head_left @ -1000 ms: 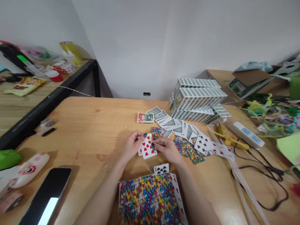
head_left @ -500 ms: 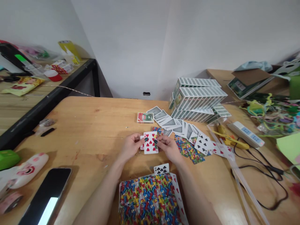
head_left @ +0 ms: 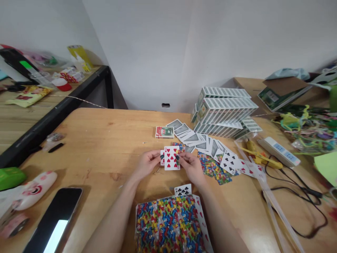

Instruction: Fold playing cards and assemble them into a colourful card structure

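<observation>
My left hand [head_left: 147, 164] pinches a playing card, an eight [head_left: 162, 162] with a red suit, mostly covered by the card in front. That front card is a nine of hearts [head_left: 171, 160], held upright at its right side by my right hand [head_left: 193, 168], thumb on its face. Both cards are above the table, overlapping. Between my forearms lies a block [head_left: 168, 225] covered with colourful patterned card backs. A ten of clubs [head_left: 183, 189] sticks out at its far edge, and a hearts card [head_left: 200, 214] runs along its right side.
Beyond my hands lie a red-and-green card box [head_left: 164, 132], fanned grey-backed cards [head_left: 192, 137] and a spades or clubs card [head_left: 229, 162]. Stacked card cartons [head_left: 223, 110] stand behind. To the right are a glue gun [head_left: 260, 158] and power strip [head_left: 279, 151]; a phone [head_left: 54, 218] lies left.
The two cards have risen slightly with my hands, still overlapping. The whole view has shifted a little; the cards on the table stay put.
</observation>
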A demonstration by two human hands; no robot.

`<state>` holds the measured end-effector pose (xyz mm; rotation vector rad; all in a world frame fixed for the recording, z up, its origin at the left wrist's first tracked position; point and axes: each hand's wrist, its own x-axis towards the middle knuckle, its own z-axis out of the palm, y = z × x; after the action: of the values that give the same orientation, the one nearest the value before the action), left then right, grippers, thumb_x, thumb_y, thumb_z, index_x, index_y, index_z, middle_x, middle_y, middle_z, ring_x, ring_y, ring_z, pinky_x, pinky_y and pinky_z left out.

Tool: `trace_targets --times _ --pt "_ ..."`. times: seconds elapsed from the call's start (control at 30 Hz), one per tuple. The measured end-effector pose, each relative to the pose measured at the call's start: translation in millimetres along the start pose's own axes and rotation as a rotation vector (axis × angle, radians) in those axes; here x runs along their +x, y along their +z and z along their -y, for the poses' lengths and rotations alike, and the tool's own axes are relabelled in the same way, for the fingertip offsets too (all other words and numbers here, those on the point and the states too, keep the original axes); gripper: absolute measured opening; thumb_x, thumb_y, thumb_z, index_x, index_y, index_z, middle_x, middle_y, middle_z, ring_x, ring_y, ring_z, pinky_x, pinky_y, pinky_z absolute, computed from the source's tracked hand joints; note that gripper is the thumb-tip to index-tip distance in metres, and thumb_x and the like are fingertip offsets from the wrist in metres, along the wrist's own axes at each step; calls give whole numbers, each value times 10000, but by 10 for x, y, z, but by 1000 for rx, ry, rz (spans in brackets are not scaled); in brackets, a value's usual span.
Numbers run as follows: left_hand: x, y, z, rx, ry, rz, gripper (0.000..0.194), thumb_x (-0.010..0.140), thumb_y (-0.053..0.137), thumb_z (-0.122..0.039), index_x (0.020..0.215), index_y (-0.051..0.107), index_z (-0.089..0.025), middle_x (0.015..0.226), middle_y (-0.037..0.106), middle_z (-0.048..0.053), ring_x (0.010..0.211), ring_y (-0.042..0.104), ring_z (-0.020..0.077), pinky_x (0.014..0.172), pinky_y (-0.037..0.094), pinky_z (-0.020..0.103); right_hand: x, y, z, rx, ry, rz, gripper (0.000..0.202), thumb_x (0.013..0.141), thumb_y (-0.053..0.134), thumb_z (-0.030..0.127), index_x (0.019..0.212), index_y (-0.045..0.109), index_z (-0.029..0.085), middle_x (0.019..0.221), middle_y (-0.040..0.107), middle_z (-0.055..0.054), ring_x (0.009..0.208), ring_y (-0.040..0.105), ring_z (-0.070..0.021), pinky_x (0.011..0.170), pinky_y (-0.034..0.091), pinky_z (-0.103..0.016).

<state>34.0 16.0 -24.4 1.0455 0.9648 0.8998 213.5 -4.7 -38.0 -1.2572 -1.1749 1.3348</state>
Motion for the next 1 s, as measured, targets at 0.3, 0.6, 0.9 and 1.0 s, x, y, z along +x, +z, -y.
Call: trace_targets --times 0.3,0.6,0.9,1.0 --pt "8 58 40 122 26 -120 184 627 631 -242 756 609 -112 727 689 46 614 623 141 591 495 242 -43 24 -23 -176 -155 -51 143 738 527 316 722 541 174 560 513 15 500 455 -105 461 350 -215" --pt "17 24 52 122 50 -48 214 666 588 -214 846 639 -110 805 696 66 687 642 158 651 509 261 -47 43 20 -203 -171 -80 155 742 517 318 703 540 170 573 514 8 511 468 -108 467 370 -215" --pt "25 56 131 254 146 -104 219 718 545 -229 884 640 -122 872 689 70 737 641 163 668 510 259 -53 0 25 -323 -218 13 161 768 483 314 688 511 178 578 490 12 508 444 -104 473 353 -213" --pt "41 44 183 338 203 -171 204 727 527 -211 874 641 -129 867 690 65 741 641 159 672 511 253 -60 25 63 -425 -248 64 222 798 433 301 610 458 186 529 452 27 478 410 -95 466 323 -209"
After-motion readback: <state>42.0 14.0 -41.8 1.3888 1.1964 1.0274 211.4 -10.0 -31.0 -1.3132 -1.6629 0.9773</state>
